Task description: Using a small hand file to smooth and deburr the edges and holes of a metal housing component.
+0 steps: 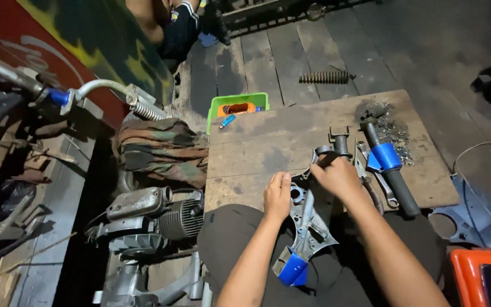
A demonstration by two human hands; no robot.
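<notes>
Head view: left hand [278, 196] and right hand [336, 177] hid much of the grey bracket [308, 224], fingers clamped on it at the counter [268, 142] edge.

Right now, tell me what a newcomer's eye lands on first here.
Both hands, left and right, grip a grey metal bracket with a blue end, at the near edge of a wooden board. To its right lies a black handle with a blue sleeve, beside dark debris. A green tray sits at the board's far left corner.
</notes>
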